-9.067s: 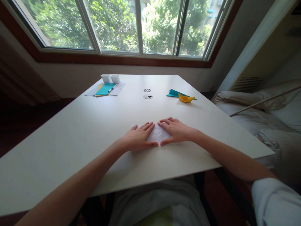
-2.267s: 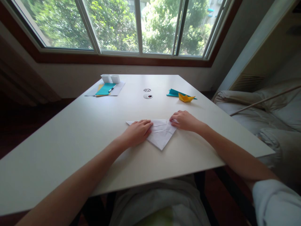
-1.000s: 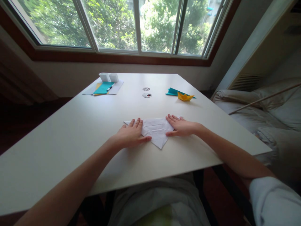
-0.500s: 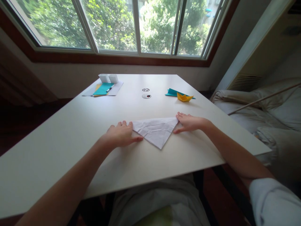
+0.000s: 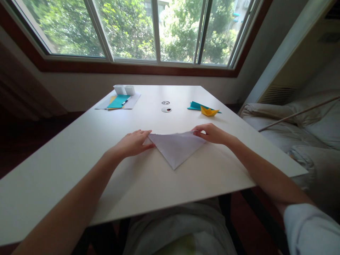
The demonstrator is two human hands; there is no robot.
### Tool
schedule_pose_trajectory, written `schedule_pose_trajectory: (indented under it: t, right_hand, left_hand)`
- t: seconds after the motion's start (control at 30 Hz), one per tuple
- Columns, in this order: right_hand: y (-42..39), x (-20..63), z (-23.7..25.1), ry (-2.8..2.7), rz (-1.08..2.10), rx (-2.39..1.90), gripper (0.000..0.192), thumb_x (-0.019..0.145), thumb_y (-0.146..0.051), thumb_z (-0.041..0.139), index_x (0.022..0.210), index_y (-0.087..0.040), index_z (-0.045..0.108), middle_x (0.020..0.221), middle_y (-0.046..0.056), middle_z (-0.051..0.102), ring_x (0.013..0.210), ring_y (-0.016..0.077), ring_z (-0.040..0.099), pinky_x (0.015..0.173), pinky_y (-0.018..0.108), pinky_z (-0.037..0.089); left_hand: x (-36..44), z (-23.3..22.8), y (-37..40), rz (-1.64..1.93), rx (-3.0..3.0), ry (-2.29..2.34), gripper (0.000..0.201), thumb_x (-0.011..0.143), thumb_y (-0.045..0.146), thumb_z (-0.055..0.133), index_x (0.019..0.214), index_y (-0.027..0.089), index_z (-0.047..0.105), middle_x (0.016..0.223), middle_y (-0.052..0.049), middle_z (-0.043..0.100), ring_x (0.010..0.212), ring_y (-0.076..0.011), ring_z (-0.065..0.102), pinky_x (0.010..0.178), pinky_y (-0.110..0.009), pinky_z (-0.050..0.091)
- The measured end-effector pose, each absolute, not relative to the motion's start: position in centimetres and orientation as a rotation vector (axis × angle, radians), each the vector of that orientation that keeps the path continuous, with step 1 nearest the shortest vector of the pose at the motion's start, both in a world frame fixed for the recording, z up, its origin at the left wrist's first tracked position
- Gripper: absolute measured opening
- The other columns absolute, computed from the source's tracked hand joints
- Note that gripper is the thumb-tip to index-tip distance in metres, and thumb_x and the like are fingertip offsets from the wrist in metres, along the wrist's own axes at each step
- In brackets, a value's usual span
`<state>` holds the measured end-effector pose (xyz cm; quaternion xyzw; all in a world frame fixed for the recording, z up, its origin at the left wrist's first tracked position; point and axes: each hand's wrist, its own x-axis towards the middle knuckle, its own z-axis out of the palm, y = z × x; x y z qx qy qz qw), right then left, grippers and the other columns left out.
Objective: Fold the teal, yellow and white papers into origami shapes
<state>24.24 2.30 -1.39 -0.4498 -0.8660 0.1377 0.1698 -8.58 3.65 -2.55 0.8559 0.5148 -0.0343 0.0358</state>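
- Head view: your left hand (image 5: 132,143) lies on the white rectangular table (image 5: 79,159), fingers close together, tips touching the left corner of the white paper folded into a downward-pointing triangle (image 5: 175,148).
- Your right hand (image 5: 211,133) is at the triangle's right corner, thumb and forefinger pinching the paper's top edge; that edge looks lifted slightly off the table.
- White folded paper triangle sits mid-table, between both hands, its point toward the near edge.
- Far right of the table: small yellow folded paper boat (image 5: 209,111), touching a teal paper sheet (image 5: 195,105) behind it.
- Far left: teal paper with a pen on a white sheet (image 5: 118,101), two small white boxes (image 5: 124,89) just behind.
- Far centre: two round cable holes in the tabletop (image 5: 166,107).
- Large window with green trees (image 5: 132,28) beyond the table; grey bedding (image 5: 300,131) on the right.
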Motion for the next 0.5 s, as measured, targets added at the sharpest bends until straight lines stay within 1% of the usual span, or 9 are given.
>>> schedule_pose_trajectory:
  t: [0.07,0.1,0.2,0.23,0.3,0.33,0.4,0.43,0.5]
  right_hand:
    - [2.5,24.1,-1.5,-2.364,0.287,-1.34,0.031,0.086,-0.039,0.044,0.094,-0.018,0.066,0.078,0.005,0.066,0.069,0.0166,0.058,0.065,0.027,0.042]
    - [2.6,24.0,-1.6,-2.313,0.252,-1.374,0.03,0.086,-0.039,0.045,0.094,-0.017,0.065,0.074,0.004,0.065,0.067,0.0161,0.057,0.063,0.027,0.042]
    - [2.9,23.9,-1.8,-2.189,0.253,-1.483,0.036,0.084,-0.036,0.048,0.114,-0.018,0.055,0.074,0.003,0.064,0.067,0.0166,0.058,0.063,0.026,0.043]
    - [3.0,23.9,-1.9,-2.17,0.268,-1.53,0.041,0.084,-0.035,0.048,0.122,-0.018,0.049,0.076,0.003,0.065,0.068,0.0174,0.059,0.064,0.026,0.043]
    - [3.1,24.0,-2.3,-2.175,0.264,-1.644,0.055,0.083,-0.035,0.05,0.134,-0.018,0.035,0.08,0.005,0.066,0.071,0.0202,0.061,0.067,0.029,0.045]
    - [3.1,24.1,-2.5,-2.193,0.24,-1.693,0.062,0.083,-0.035,0.05,0.137,-0.018,0.029,0.086,0.007,0.066,0.075,0.0222,0.062,0.069,0.031,0.046]
    - [3.2,24.3,-3.1,-2.272,0.178,-1.707,0.073,0.081,-0.036,0.052,0.142,-0.017,0.018,0.109,0.013,0.061,0.092,0.0267,0.06,0.079,0.036,0.045]
    - [3.3,24.4,-3.4,-2.331,0.148,-1.675,0.075,0.08,-0.036,0.053,0.143,-0.017,0.016,0.124,0.015,0.053,0.104,0.0286,0.055,0.085,0.038,0.043]
    - [3.4,24.6,-3.9,-2.478,0.116,-1.578,0.069,0.081,-0.034,0.051,0.142,-0.022,0.021,0.145,0.013,0.029,0.123,0.0303,0.04,0.096,0.042,0.036]
  left_hand:
    - [-8.6,-2.5,3.6,-0.058,2.649,1.57,0.075,0.08,0.061,0.036,0.138,0.014,0.03,0.134,-0.015,0.045,0.12,-0.0278,0.044,0.095,-0.036,0.036]
    - [-8.6,-2.5,3.6,-0.04,2.659,1.568,0.076,0.08,0.059,0.037,0.14,0.013,0.026,0.136,-0.015,0.043,0.121,-0.0275,0.043,0.096,-0.035,0.036]
    - [-8.6,-2.5,3.5,0.0,2.672,1.631,0.075,0.083,0.051,0.037,0.143,0.011,0.015,0.141,-0.015,0.036,0.124,-0.0266,0.041,0.098,-0.036,0.035]
    - [-8.5,-2.5,3.4,0.008,2.676,1.65,0.072,0.085,0.047,0.035,0.143,0.011,0.014,0.142,-0.015,0.035,0.124,-0.026,0.04,0.098,-0.036,0.034]
    - [-8.3,-2.4,3.3,0.011,2.695,1.648,0.063,0.088,0.043,0.029,0.142,0.013,0.019,0.142,-0.013,0.035,0.126,-0.0248,0.038,0.1,-0.037,0.032]
    - [-8.2,-2.4,3.3,0.007,2.709,1.631,0.059,0.089,0.042,0.027,0.141,0.014,0.024,0.143,-0.012,0.034,0.128,-0.0246,0.036,0.101,-0.037,0.031]
    - [-7.9,-2.4,3.2,0.001,2.741,1.573,0.054,0.09,0.043,0.026,0.136,0.019,0.035,0.143,-0.011,0.034,0.129,-0.0255,0.034,0.101,-0.04,0.031]
    - [-7.8,-2.4,3.1,0.012,2.758,1.533,0.052,0.09,0.044,0.026,0.134,0.02,0.04,0.143,-0.011,0.034,0.128,-0.0262,0.034,0.101,-0.041,0.031]
    - [-7.4,-2.3,2.9,0.059,2.78,1.426,0.05,0.09,0.046,0.027,0.129,0.021,0.046,0.141,-0.011,0.036,0.127,-0.0266,0.036,0.1,-0.041,0.032]
